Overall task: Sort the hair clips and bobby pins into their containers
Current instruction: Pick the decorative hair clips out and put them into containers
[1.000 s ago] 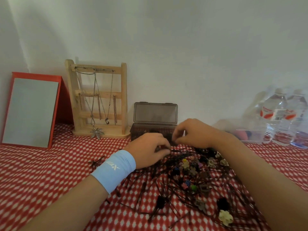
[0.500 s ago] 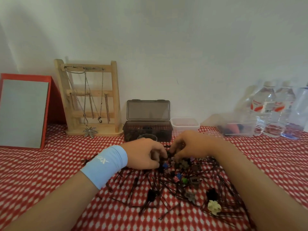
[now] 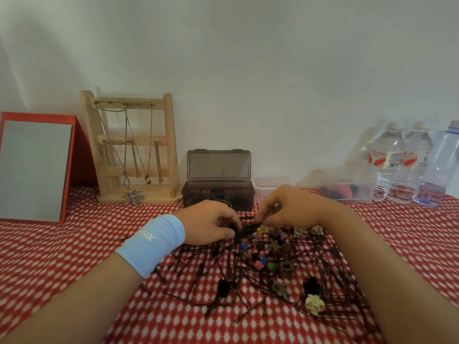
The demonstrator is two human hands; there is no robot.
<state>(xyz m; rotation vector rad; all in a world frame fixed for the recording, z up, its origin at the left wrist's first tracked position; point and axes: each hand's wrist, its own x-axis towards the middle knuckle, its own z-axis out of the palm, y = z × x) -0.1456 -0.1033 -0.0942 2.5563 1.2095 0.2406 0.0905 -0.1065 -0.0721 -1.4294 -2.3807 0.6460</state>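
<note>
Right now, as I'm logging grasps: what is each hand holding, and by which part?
Left hand grips bobby pins; which part is hidden. Right hand: cannot be told.

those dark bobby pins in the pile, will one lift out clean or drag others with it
Probably snaggy: the bobby pins lie crossed and heaped, so lifting one may drag neighbours. They look thin and light, likely stiff rather than floppy. Lying flat on the red patterned tablecloth, they may be hard to pinch up.
</note>
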